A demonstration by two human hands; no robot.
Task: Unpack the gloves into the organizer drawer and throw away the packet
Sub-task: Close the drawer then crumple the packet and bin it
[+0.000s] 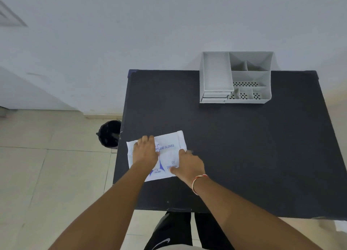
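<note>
A white packet of gloves (169, 154) with blue print lies flat on the black table (234, 146), near the table's left front corner. The words "GLOVES", "CE" and "100" can be read on it; the rest of the print is covered or too small to tell.

The left hand (145, 151) rests palm down on the left half of the packet, fingers together and reaching toward its far edge, pressing on the plastic rather than pinching it. The right hand (189, 165) lies on the packet's right edge, its thumb on the lower right part of the packet and its fingers curled over the side; whether the fingers have actually closed on the edge I cannot tell. A red and white thread band (198, 182) circles the right wrist.

The grey organizer (235, 77) stands at the far edge of the table, well apart from the packet. It has 1 long tray on its left, several open compartments on its right, some with perforated floors, and 2 closed drawers (215, 97) stacked under the long tray.

A black bin (109, 134) stands on the tiled floor (47, 165) just beside the table's left edge, near the packet
</note>
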